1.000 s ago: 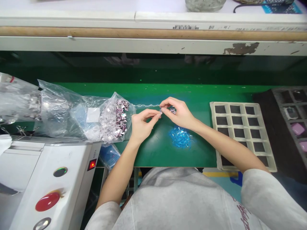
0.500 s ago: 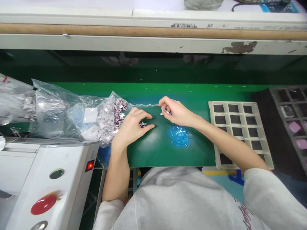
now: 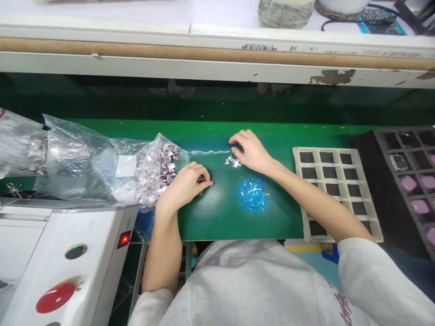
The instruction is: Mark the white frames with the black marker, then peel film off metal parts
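My left hand (image 3: 185, 183) is closed in a pinch at the right side of a clear plastic bag. Thumb and forefinger hold a tiny metal piece, and more dark pieces show partly under the curled fingers. To the right, my right hand (image 3: 253, 151) hovers low over the green mat with thumb and fingers curved but apart. Several small silvery metal pieces (image 3: 233, 161) lie just below its fingertips. The open bag (image 3: 149, 170) is full of similar pieces, heaped at its mouth. A pile of thin blue translucent slips (image 3: 253, 194) rests on the mat below my right hand.
A cream compartment tray (image 3: 306, 226) lies under my right forearm. Beyond it stands a black foam tray (image 3: 396, 185) with pink blocks. At lower left is a white machine (image 3: 91, 244) with a red button (image 3: 56, 296). A white shelf (image 3: 136, 22) spans the far side.
My left thumb and forefinger have closed into a pinch. My right fingers have opened and lifted slightly, and the small metal pieces under them now show on the mat.
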`<action>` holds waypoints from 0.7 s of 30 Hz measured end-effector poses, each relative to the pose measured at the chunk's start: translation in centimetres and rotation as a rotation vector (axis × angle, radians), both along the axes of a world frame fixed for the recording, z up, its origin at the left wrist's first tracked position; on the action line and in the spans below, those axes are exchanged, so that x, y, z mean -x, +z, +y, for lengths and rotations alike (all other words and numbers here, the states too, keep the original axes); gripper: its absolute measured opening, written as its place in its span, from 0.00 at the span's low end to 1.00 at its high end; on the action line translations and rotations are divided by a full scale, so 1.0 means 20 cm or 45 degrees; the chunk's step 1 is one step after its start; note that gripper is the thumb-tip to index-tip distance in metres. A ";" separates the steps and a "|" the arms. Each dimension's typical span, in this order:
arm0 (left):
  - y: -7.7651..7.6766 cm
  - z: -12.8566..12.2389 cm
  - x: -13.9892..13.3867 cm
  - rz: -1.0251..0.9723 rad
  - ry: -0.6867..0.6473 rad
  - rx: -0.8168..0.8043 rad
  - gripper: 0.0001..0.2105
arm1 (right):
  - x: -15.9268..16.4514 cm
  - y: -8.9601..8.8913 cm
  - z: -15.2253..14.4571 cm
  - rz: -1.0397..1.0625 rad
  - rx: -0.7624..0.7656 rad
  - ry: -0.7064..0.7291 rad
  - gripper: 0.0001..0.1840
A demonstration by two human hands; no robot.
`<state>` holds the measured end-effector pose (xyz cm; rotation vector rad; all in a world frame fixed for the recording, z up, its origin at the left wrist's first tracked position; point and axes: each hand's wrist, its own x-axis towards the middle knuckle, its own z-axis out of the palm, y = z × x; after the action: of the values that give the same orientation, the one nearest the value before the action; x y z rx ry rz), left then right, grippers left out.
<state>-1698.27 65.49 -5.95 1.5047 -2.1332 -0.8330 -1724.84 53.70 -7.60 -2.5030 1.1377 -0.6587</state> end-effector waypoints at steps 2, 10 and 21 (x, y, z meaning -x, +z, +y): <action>0.01 0.01 0.01 0.176 0.119 -0.024 0.07 | 0.05 -0.03 -0.07 -0.022 0.029 -0.116 0.13; -0.07 0.00 0.12 0.884 0.445 -0.004 0.12 | 0.13 -0.13 -0.20 -0.032 0.038 -0.188 0.14; -0.06 -0.01 0.21 1.110 0.502 0.015 0.10 | 0.13 -0.08 -0.18 -0.066 -0.027 -0.282 0.06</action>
<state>-1702.44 65.33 -7.24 1.1719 -1.1643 -1.0570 -1727.43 50.14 -9.16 -2.3485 1.4076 -0.7595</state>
